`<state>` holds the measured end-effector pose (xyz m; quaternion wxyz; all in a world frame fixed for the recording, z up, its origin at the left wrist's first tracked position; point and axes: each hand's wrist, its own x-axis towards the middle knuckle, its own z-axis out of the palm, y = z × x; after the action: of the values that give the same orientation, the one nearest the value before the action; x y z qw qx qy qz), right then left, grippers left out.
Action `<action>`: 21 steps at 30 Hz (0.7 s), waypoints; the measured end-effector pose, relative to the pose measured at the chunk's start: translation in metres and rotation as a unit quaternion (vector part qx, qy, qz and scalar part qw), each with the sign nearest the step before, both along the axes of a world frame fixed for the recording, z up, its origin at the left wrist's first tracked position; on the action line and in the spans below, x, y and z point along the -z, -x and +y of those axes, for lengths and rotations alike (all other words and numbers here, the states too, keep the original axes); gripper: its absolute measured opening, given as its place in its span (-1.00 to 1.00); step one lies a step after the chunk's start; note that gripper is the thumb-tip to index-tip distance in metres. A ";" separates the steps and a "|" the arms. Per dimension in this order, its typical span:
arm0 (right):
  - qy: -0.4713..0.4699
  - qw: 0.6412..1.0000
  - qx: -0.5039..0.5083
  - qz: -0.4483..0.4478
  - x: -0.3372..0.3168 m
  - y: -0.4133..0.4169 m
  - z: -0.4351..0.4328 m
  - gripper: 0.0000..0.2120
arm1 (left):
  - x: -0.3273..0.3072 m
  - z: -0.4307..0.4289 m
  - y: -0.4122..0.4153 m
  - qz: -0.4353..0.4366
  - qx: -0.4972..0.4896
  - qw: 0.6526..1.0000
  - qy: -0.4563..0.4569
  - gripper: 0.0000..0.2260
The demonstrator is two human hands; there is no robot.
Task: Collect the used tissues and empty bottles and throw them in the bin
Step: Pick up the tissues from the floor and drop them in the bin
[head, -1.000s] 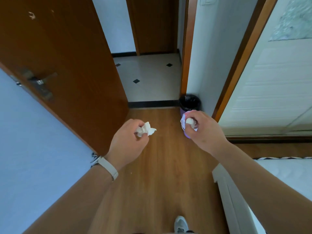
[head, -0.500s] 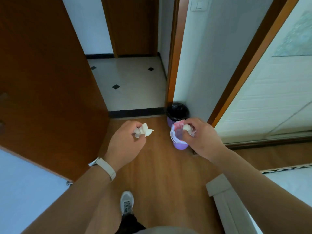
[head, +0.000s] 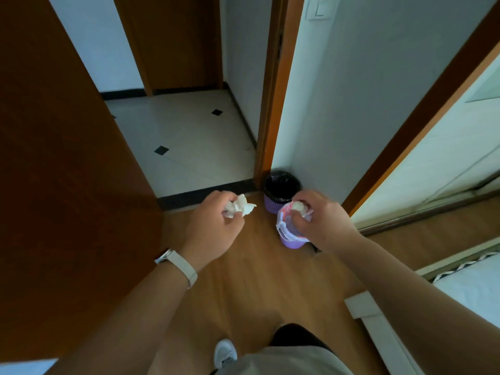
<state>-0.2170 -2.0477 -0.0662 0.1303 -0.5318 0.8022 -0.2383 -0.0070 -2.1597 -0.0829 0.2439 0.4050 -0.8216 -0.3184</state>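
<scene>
Fingers (head: 224,196) of left hand (head: 213,228) curled round crumpled tissue (head: 239,207), above wooden floor (head: 257,280). Fingers (head: 308,196) of right hand (head: 322,223) pinching second tissue (head: 301,206) directly over pale-lined purple bin (head: 290,241). Just behind, black-lined bin (head: 281,185) in wall corner.

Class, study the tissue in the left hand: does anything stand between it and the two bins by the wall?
Nothing visible blocks it. The left hand grips the tissue left of the nearer bin and the black-lined bin, with only floor between. The right hand, holding another tissue, covers part of the nearer bin's mouth.
</scene>
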 end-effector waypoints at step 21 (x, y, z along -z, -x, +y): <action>0.068 0.994 0.068 -0.045 0.064 0.193 -0.190 -0.83 | 0.031 -0.209 0.208 -0.074 0.068 0.995 -0.016 -0.76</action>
<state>-0.4098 -2.2376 -0.1306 0.1135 -0.4727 0.8117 -0.3238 -0.2151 -2.3688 -0.1144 0.1535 0.3749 -0.8577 -0.3166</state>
